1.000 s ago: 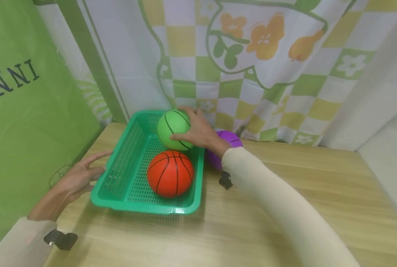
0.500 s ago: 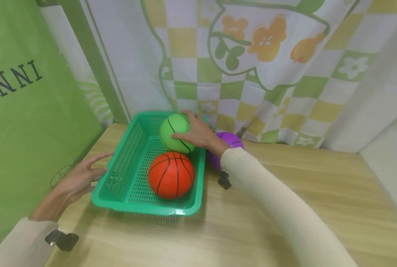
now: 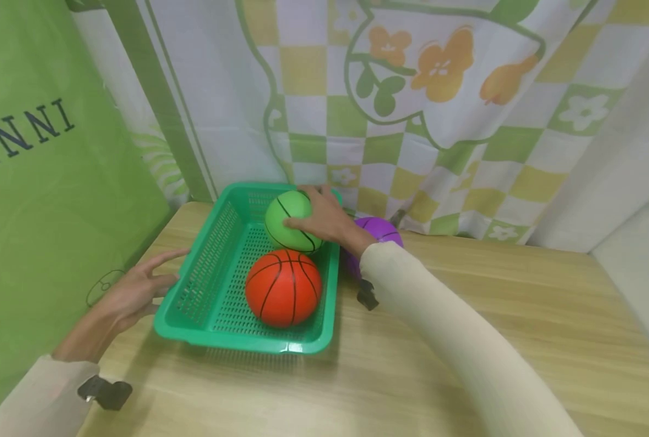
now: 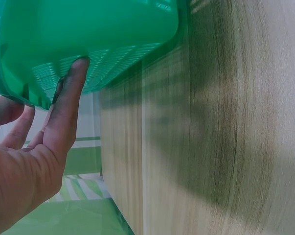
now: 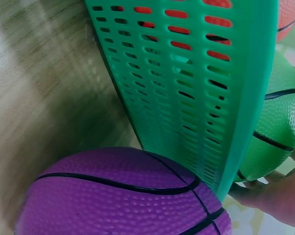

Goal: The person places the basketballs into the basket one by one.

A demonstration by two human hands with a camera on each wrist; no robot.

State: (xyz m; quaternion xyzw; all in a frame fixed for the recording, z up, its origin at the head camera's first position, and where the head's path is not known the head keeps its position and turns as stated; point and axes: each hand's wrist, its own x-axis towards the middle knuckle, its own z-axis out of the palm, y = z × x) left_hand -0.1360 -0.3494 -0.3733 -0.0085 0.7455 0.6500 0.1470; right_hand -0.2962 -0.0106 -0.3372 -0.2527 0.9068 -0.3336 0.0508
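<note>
Nearest the viewer, the left hand (image 3: 133,294) lies with fingers spread and straight against the outer left wall of the green basket (image 3: 204,288), steadying it on the wooden table (image 3: 466,315); inside the basket's near half rests the orange ball (image 3: 283,288). Beyond it, the right hand (image 3: 327,218) curls its fingers over the green ball (image 3: 287,221), which sits in the basket's far half, while the purple ball (image 3: 381,230) lies outside the basket, just beside its right wall. Judged from this, the green ball is being set down; release would come next.
</note>
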